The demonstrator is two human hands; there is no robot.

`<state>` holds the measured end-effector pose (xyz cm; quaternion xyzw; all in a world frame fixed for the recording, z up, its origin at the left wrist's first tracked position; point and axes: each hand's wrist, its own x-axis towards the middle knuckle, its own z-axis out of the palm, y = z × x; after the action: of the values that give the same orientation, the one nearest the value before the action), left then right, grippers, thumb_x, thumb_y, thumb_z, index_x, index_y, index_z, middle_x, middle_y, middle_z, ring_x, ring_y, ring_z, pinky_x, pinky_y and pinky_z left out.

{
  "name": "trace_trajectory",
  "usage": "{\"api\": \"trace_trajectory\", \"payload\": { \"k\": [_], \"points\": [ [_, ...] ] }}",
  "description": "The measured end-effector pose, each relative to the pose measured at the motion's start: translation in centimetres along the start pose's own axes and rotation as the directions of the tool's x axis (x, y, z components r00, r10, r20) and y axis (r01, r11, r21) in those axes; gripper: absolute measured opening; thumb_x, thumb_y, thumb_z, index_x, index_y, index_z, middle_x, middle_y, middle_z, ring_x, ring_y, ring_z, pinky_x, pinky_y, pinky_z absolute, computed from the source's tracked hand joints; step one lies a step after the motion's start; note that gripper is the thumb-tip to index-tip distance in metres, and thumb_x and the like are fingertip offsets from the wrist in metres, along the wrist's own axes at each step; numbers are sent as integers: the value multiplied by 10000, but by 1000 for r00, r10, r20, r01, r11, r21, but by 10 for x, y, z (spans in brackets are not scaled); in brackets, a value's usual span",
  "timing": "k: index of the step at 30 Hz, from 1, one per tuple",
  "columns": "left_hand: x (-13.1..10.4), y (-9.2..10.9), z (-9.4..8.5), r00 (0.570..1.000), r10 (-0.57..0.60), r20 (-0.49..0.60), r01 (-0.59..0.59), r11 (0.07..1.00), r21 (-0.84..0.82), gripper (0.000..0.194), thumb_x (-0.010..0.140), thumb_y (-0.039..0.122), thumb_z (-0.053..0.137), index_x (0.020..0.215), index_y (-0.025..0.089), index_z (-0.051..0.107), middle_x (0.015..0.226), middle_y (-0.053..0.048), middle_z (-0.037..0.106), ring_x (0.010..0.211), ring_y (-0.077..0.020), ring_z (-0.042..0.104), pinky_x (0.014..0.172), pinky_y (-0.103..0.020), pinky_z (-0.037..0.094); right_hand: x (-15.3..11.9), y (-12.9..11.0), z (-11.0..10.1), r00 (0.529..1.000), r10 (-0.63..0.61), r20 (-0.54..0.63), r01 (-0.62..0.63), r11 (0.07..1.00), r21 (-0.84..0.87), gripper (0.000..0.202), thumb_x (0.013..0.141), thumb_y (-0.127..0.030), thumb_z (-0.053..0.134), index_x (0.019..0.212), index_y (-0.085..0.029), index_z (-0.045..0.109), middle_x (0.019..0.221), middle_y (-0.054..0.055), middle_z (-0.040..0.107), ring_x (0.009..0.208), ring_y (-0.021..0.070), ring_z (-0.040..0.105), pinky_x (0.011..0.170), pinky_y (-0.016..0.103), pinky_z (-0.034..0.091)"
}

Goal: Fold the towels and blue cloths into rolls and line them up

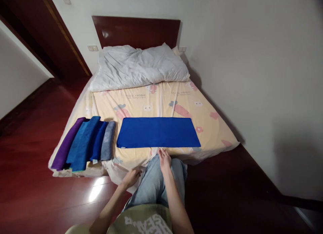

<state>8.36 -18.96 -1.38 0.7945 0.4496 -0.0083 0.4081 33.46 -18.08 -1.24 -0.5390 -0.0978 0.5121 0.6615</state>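
A blue towel (158,132) lies flat in a long rectangle near the foot of the bed, with a small pale tag at its near left corner. Just short of its near edge, my right hand (164,158) is over my knee, fingers stretched out and holding nothing. My left hand (131,178) is lower and to the left, beside my thigh at the bed's edge; its fingers are loosely bent, their tips hard to make out, and no object shows in it. Neither hand touches the towel.
Left of the blue towel, several rolled or folded towels lie side by side: a purple towel (67,144), blue ones, and a grey towel (108,141) with lettering. A white quilt (141,67) is bunched by the headboard (137,32). The patterned sheet (214,133) covers the bed.
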Motion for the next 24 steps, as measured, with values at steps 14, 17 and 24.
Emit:
{"api": "trace_trajectory", "payload": {
  "k": [14,17,24],
  "points": [
    [257,128,-169,974,203,-102,-171,951,259,353,859,100,506,1103,138,757,1167,-117,741,1126,-231,669,1046,-301,479,33,-6,26,970,175,-167,-137,966,217,366,810,-210,699,882,-256,344,809,-82,574,891,138,717,895,357,576],
    [301,138,-177,984,155,-87,-125,951,282,338,825,65,535,1067,132,761,1138,-132,741,1116,-236,672,1035,-302,486,40,1,22,986,133,-99,-114,977,178,398,748,-358,779,877,-253,419,815,-47,604,979,203,725,936,403,566],
    [382,134,-168,988,101,-113,-67,960,271,261,797,71,606,994,164,751,1060,-113,741,1091,-212,676,997,-277,500,61,33,12,997,69,23,-71,993,97,464,592,-597,808,840,-290,566,909,-3,696,1245,310,622,1060,518,485]
  ]
}}
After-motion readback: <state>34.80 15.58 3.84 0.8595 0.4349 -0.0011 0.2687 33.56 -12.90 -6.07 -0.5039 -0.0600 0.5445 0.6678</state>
